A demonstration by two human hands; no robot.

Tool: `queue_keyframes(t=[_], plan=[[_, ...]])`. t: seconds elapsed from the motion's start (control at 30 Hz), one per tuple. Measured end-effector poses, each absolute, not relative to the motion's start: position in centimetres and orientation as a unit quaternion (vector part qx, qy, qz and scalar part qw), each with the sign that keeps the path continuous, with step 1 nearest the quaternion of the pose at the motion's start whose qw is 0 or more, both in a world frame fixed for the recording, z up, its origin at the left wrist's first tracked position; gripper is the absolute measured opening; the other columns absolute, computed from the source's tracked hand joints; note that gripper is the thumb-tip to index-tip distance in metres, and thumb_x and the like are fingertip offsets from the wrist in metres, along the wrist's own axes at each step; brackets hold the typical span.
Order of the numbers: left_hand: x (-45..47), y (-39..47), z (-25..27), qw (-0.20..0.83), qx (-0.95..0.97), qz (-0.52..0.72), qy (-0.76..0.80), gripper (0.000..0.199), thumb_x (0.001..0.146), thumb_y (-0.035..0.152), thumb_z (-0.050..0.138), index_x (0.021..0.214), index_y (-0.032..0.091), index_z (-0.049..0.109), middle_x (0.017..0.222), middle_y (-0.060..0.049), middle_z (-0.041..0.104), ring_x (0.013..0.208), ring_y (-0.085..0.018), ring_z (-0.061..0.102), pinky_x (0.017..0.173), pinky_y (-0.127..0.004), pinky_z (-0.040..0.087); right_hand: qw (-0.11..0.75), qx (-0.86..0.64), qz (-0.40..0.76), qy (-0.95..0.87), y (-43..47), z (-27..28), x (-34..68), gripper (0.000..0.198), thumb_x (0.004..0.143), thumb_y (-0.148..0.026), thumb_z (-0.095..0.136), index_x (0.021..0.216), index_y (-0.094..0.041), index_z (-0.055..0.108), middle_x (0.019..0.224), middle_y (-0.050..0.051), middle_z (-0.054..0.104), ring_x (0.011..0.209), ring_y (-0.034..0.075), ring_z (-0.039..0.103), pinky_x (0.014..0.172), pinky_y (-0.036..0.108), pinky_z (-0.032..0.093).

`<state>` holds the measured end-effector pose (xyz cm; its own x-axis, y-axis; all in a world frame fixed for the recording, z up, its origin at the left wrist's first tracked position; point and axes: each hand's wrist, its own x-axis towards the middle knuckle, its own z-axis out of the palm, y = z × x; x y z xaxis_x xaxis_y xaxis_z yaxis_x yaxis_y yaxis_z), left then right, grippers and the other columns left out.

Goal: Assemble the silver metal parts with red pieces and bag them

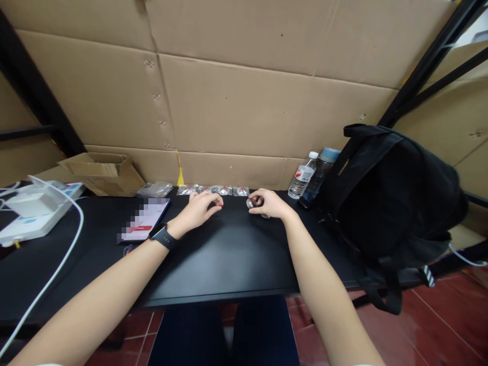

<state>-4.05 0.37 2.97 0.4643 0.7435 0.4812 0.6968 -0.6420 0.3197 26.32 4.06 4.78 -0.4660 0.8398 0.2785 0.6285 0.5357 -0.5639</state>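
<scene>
No words, brands or numbers can be read. The bottle (295, 189) right of centre bears a red-and-white label (304, 173), its print too small to make out. The phone (147, 219) left of centre shows a red band (138, 229), also illegible. Red marks on the packets (224, 190) mid-frame are unreadable.
</scene>
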Motion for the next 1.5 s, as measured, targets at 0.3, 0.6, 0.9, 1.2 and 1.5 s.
queue_keyframes(t=[0.3, 0.6, 0.9, 1.2, 1.5], plan=[[-3.7, 0.0, 3.6, 0.059, 0.816, 0.377, 0.435, 0.015, 0.093, 0.036, 0.067, 0.104, 0.026, 0.062, 0.098, -0.001, 0.078, 0.102, -0.023, 0.067, 0.095, -0.039, 0.037, 0.408, -0.333, 0.296, -0.797, 2.6, 3.5, 21.3, 0.052, 0.067, -0.037, 0.088, 0.114, -0.021, 0.072, 0.114, 0.008, 0.068, 0.088, 0.018, 0.068, 0.067, 0.028, 0.054], [-2.8, -0.7, 3.1, 0.005, 0.841, 0.332, 0.428, 0.009, 0.099, 0.031, 0.055, 0.105, 0.025, 0.053, 0.109, -0.002, 0.074, 0.110, -0.023, 0.063, 0.094, -0.039, 0.027, 0.437, -0.312, 0.315, -0.783, 1.5, 2.6, 18.8, 0.057, 0.070, -0.039, 0.087, 0.122, -0.024, 0.067, 0.119, 0.008, 0.070, 0.096, 0.021, 0.071, 0.073, 0.030, 0.055], [-2.8, -0.6, 3.1, -0.024, 0.831, 0.332, 0.446, 0.009, 0.097, 0.029, 0.054, 0.095, 0.023, 0.047, 0.102, -0.003, 0.068, 0.103, -0.023, 0.061, 0.090, -0.038, 0.028, 0.433, -0.327, 0.281, -0.792, 0.9, 2.9, 18.6, 0.052, 0.068, -0.037, 0.088, 0.116, -0.024, 0.069, 0.115, 0.006, 0.073, 0.092, 0.020, 0.069, 0.071, 0.030, 0.053], [-2.6, -0.9, 3.2, -0.061, 0.834, 0.320, 0.444, 0.007, 0.094, 0.021, 0.054, 0.095, 0.023, 0.047, 0.101, -0.004, 0.066, 0.105, -0.024, 0.059, 0.089, -0.039, 0.029, 0.433, -0.328, 0.237, -0.805, 0.9, 3.0, 18.6, 0.049, 0.068, -0.039, 0.089, 0.111, -0.024, 0.071, 0.105, 0.003, 0.075, 0.085, 0.018, 0.065, 0.075, 0.029, 0.051], [-2.5, -1.3, 3.7, -0.084, 0.831, 0.330, 0.441, 0.006, 0.095, 0.022, 0.054, 0.092, 0.022, 0.049, 0.099, -0.004, 0.067, 0.105, -0.023, 0.059, 0.087, -0.039, 0.028, 0.441, -0.339, 0.257, -0.790, 1.1, 3.0, 18.7, 0.048, 0.066, -0.036, 0.089, 0.109, -0.024, 0.072, 0.105, 0.003, 0.074, 0.083, 0.018, 0.065, 0.072, 0.029, 0.051]])
